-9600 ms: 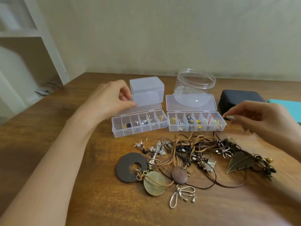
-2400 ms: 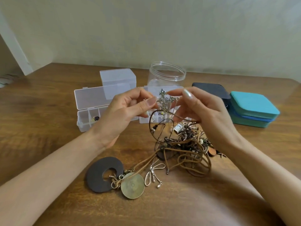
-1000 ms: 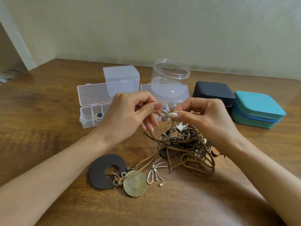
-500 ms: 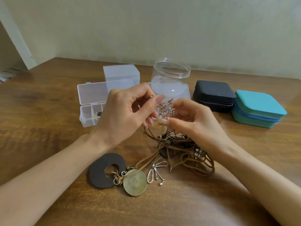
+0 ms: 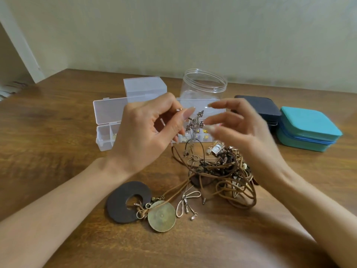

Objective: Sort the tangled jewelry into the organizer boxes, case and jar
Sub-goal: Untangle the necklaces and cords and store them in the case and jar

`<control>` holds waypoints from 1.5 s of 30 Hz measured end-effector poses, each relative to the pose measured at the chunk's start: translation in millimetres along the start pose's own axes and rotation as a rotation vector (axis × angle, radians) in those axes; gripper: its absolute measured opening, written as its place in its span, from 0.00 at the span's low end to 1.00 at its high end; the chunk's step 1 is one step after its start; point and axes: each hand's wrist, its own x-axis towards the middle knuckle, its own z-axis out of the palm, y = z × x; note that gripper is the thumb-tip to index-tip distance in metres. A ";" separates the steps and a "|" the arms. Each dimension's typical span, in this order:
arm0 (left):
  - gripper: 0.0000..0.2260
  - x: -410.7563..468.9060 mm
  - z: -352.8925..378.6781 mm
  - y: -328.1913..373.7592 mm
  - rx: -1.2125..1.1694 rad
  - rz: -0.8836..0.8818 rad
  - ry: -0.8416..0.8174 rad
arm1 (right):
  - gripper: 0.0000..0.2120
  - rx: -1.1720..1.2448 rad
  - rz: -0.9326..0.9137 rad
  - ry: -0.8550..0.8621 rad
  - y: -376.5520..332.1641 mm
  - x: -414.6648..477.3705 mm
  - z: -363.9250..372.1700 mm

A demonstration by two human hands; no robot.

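My left hand is raised over the table and pinches the top of a silver cross pendant between thumb and forefinger. The pendant hangs from it, its thin cord running down into the tangled pile of brown cords and charms. My right hand hovers just right of the pendant, blurred, fingers spread and holding nothing. Behind my hands are two open clear organizer boxes, the left one and the right one partly hidden. A clear jar stands open behind them.
A small closed clear box sits at the back. A dark case and a teal case lie shut at the right. Near me lie a brown wooden ring, a brass disc and a silver bow charm.
My right hand has let go of the cross pendant and spread its fingers. My left hand still pinches it, and the pendant now hangs from that hand alone.
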 end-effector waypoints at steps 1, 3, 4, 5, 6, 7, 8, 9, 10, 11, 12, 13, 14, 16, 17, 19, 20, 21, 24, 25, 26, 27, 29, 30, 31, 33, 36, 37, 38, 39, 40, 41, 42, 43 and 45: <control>0.12 -0.4 0.8 0.7 0.008 0.012 0.000 | 0.23 0.004 0.058 -0.049 -0.7 -1.9 6.3; 0.12 -1.0 2.0 0.8 0.022 0.027 0.005 | 0.27 0.102 0.136 -0.108 0.6 -3.7 17.0; 0.12 -1.2 2.6 0.5 0.030 0.032 0.009 | 0.27 0.158 0.160 -0.113 1.6 -4.2 20.5; 0.13 -1.3 2.8 0.2 0.039 0.036 0.012 | 0.27 0.192 0.184 -0.098 2.4 -4.4 22.1; 0.12 -1.6 3.3 -0.1 0.048 0.038 0.013 | 0.26 0.195 0.197 -0.068 3.6 -4.2 22.0; 0.12 -1.8 3.5 -0.3 0.055 0.037 0.014 | 0.23 0.175 0.196 -0.027 4.3 -3.9 21.2; 0.12 -2.1 4.1 -0.3 0.057 0.033 0.015 | 0.20 0.139 0.178 0.014 5.5 -3.5 19.7; 0.11 -2.4 4.5 -0.3 0.059 0.028 0.016 | 0.16 0.098 0.148 0.055 6.3 -3.3 18.3; 0.11 -2.6 5.1 -0.3 0.062 0.025 0.016 | 0.12 0.056 0.107 0.093 6.9 -3.4 17.3; 0.12 -2.7 5.5 -0.5 0.068 0.023 0.017 | 0.08 0.017 0.059 0.128 7.1 -3.9 16.8; 0.12 -2.9 5.7 -0.9 0.072 0.019 0.020 | 0.06 -0.022 0.001 0.156 7.5 -4.6 16.6; 0.12 -2.9 5.7 -1.4 0.071 0.012 0.022 | 0.05 -0.062 -0.059 0.174 7.9 -5.4 16.8; 0.12 -3.0 5.8 -1.7 0.065 0.001 0.021 | 0.04 -0.098 -0.116 0.184 7.8 -6.3 16.9; 0.12 -3.1 5.5 -2.2 0.050 -0.022 0.008 | 0.04 -0.126 -0.170 0.202 7.1 -6.9 16.0; 0.12 -3.0 5.3 -2.5 0.039 -0.030 -0.006 | 0.04 -0.106 -0.160 0.214 5.8 -6.5 14.8; 0.11 -2.6 4.5 -3.3 0.004 -0.040 -0.045 | 0.05 -0.010 -0.065 0.208 3.4 -4.0 10.7; 0.11 -2.2 3.7 -4.0 -0.016 -0.045 -0.064 | 0.06 0.053 0.016 0.174 3.1 -2.2 8.3; 0.11 -1.8 2.7 -4.8 -0.035 -0.050 -0.080 | 0.06 0.114 0.103 0.125 3.5 -0.5 6.2; 0.10 -1.6 2.1 -6.3 -0.084 -0.082 -0.105 | 0.03 0.230 0.236 0.007 7.0 3.6 2.0; 0.11 -1.5 2.6 -6.0 -0.112 -0.116 -0.106 | 0.03 0.247 0.227 0.007 7.8 3.9 1.6; 0.11 -1.4 3.3 -5.4 -0.148 -0.162 -0.107 | 0.03 0.236 0.181 0.027 7.8 3.5 1.5; 0.12 -0.9 3.8 -4.7 -0.185 -0.210 -0.110 | 0.04 0.185 0.097 0.063 7.4 2.5 1.5; 0.12 0.7 3.7 -3.6 -0.259 -0.292 -0.127 | 0.06 0.045 -0.105 0.109 7.1 -0.1 2.4; 0.12 1.7 3.9 -3.4 -0.299 -0.326 -0.140 | 0.06 -0.004 -0.176 0.116 7.2 -1.2 3.2; 0.12 2.5 4.0 -3.4 -0.334 -0.357 -0.156 | 0.05 -0.039 -0.221 0.120 7.5 -2.1 3.9; 0.13 3.6 4.2 -3.7 -0.377 -0.403 -0.199 | 0.04 -0.093 -0.262 0.120 8.4 -2.8 4.1; 0.14 3.9 4.9 -4.0 -0.395 -0.447 -0.254 | 0.05 -0.144 -0.283 0.093 8.9 -2.8 3.9; 0.14 4.1 4.8 -4.3 -0.393 -0.456 -0.259 | 0.05 -0.150 -0.287 0.089 9.0 -2.6 3.5; 0.14 4.2 4.4 -4.8 -0.388 -0.463 -0.257 | 0.05 -0.148 -0.292 0.088 8.8 -2.6 3.1; 0.14 4.4 3.8 -5.5 -0.379 -0.466 -0.249 | 0.05 -0.137 -0.297 0.090 8.7 -2.6 2.1; 0.14 4.6 3.2 -6.2 -0.367 -0.467 -0.238 | 0.06 -0.119 -0.301 0.092 7.9 -2.6 1.2; 0.14 4.9 2.6 -7.0 -0.355 -0.465 -0.229 | 0.06 -0.099 -0.302 0.092 6.9 -2.2 0.1; 0.13 4.9 2.3 -7.4 -0.346 -0.464 -0.224 | 0.06 -0.073 -0.295 0.086 5.4 -1.9 -1.0; 0.13 4.9 2.1 -7.9 -0.342 -0.464 -0.223 | 0.06 -0.041 -0.281 0.079 4.0 -1.4 -1.8; 0.13 4.8 2.3 -7.9 -0.345 -0.461 -0.234 | 0.06 0.032 -0.231 0.067 1.5 0.1 -2.8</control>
